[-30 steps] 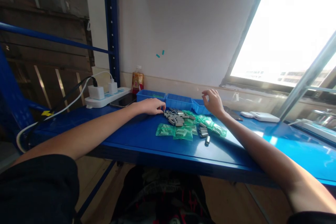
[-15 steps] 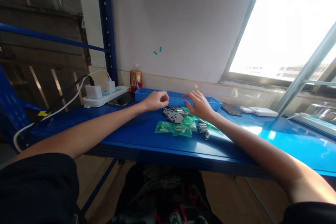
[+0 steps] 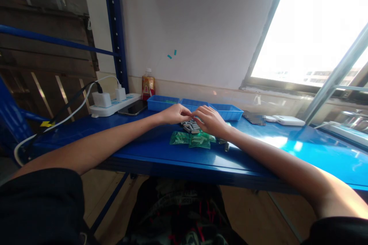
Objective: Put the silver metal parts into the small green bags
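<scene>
My left hand point(image 3: 176, 114) is pinched closed above the pile of small metal cylinders point(image 3: 191, 127). Its fingertips meet those of my right hand point(image 3: 210, 121), whose fingers are curled together over the same pile. Anything between the fingertips is too small or hidden to make out. In front of the pile lie a green plastic packet point(image 3: 180, 138) and another green packet point(image 3: 200, 139), both holding small pale pieces. A loose metal cylinder point(image 3: 227, 147) lies below my right wrist. Part of the pile is covered by my hands.
Three blue bins stand behind my hands: a left bin point(image 3: 157, 104), a middle bin point(image 3: 193, 102) and a right bin point(image 3: 231, 114). At the left are a phone point(image 3: 132, 108), a power strip point(image 3: 99, 111) with chargers and a drink bottle point(image 3: 148, 86). A white box point(image 3: 289, 120) lies at right.
My right hand has moved left and its fingers have closed in, now meeting the left fingertips. My left hand has shifted slightly right and lower.
</scene>
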Motion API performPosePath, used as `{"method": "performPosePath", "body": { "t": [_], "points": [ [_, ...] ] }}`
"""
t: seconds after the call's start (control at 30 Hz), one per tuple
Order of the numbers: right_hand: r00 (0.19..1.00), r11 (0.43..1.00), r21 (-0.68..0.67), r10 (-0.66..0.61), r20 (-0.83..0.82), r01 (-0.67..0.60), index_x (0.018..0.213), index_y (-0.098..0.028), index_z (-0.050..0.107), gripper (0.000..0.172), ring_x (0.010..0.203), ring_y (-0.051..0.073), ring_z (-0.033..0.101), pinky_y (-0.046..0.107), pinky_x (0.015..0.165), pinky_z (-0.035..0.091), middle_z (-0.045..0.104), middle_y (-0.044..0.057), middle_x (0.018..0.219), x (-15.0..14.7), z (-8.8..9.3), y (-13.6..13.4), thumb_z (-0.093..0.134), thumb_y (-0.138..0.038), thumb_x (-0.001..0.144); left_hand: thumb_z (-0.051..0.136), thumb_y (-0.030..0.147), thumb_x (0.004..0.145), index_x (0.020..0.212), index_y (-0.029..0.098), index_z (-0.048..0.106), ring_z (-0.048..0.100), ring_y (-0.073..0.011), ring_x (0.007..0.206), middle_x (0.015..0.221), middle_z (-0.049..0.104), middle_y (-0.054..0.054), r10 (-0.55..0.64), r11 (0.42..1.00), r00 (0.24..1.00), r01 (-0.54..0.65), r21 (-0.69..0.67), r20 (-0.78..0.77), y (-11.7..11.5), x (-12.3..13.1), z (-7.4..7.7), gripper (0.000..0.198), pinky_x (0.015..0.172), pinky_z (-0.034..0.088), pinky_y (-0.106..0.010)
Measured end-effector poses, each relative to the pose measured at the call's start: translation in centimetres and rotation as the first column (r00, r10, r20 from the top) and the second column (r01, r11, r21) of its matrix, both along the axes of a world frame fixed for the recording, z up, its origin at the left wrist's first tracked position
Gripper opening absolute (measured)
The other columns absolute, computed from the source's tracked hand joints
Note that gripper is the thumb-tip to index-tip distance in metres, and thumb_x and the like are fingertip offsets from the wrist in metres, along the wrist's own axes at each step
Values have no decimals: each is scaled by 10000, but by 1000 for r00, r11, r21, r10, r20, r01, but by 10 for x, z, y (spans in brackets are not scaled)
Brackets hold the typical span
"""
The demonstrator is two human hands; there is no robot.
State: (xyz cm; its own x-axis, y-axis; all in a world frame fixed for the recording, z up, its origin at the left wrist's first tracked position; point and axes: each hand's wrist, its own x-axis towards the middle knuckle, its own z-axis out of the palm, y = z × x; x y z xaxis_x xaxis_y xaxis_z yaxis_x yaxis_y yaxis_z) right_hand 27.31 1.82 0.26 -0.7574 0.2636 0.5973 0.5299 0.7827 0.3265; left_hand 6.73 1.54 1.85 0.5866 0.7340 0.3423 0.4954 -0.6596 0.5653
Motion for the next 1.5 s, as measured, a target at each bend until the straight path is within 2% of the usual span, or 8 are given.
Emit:
{"method": "performPosePath", "body": {
  "t": [0.3, 0.53, 0.73, 0.93, 1.0, 1.1, 1.23, 1.5],
  "points": [
    [998, 998, 5, -58, -32, 58, 960, -155, 573, 215, 804, 201, 496, 306, 718, 370, 597, 89, 870, -2, -2, -3, 396, -272, 929, 573, 515, 756, 746, 83, 692, 431, -101, 536, 568, 524, 10, -41, 998, 999, 41, -48, 8, 3, -1, -4, 447, 505, 293, -214],
    [998, 998, -28, 49, 40, -48, 983, -153, 565, 232, 793, 192, 501, 293, 724, 392, 589, 86, 852, 2, 0, 3, 343, -167, 919, 603, 474, 738, 785, 99, 716, 505, -120, 598, 645, 618, -14, -89, 990, 996, 86, -112, -23, 4, -6, -1, 394, 557, 349, -217],
    [998, 998, 3, 61, 30, -61, 990, -159, 556, 177, 778, 188, 518, 296, 706, 384, 606, 78, 868, 1, -1, -1, 435, -266, 917, 584, 505, 760, 791, 103, 714, 537, -136, 638, 672, 642, -27, -81, 990, 995, 73, -124, -65, 5, -9, 2, 423, 584, 373, -226],
    [997, 998, 28, 57, -59, -55, 939, -165, 562, 168, 772, 182, 531, 286, 692, 393, 607, 71, 828, -2, -2, 1, 425, -262, 936, 520, 533, 797, 823, 112, 682, 582, -159, 711, 739, 670, -40, -54, 991, 998, 50, -122, -27, 6, -9, 3, 452, 662, 430, -239],
    [994, 999, 2, 44, -99, -44, 934, -170, 558, 162, 786, 182, 539, 284, 704, 401, 610, 71, 832, -2, -3, 3, 420, -256, 940, 440, 504, 850, 945, 119, 650, 597, -166, 745, 779, 679, -45, -18, 997, 999, 16, -73, -28, 5, -8, 3, 448, 691, 441, -248],
    [991, 999, -23, 22, -132, -26, 929, -179, 556, 148, 789, 181, 544, 284, 715, 406, 613, 69, 844, -1, -5, 6, 428, -253, 938, 365, 385, 892, 1087, 143, 587, 608, -169, 754, 803, 683, -42, 86, 989, 992, -73, 132, -97, 3, -6, 2, 382, 709, 434, -260],
    [988, 999, -37, -16, -155, 10, 920, -177, 566, 161, 789, 183, 546, 281, 699, 404, 613, 66, 836, 0, -8, 10, 433, -265, 939, 509, 352, 818, 1074, 181, 573, 618, -178, 739, 833, 681, -29, 163, 925, 970, -87, 370, -178, -4, -2, 0, 314, 647, 417, -247],
    [988, 998, -67, -9, -155, -2, 933, -185, 566, 151, 798, 181, 562, 283, 711, 417, 621, 59, 840, -1, -11, 13, 432, -254, 933, 516, 317, 804, 958, 208, 596, 622, -176, 698, 791, 686, -3, 268, 867, 942, -145, 478, -200, -10, 3, -4, 205, 601, 385, -243]
  ]
}}
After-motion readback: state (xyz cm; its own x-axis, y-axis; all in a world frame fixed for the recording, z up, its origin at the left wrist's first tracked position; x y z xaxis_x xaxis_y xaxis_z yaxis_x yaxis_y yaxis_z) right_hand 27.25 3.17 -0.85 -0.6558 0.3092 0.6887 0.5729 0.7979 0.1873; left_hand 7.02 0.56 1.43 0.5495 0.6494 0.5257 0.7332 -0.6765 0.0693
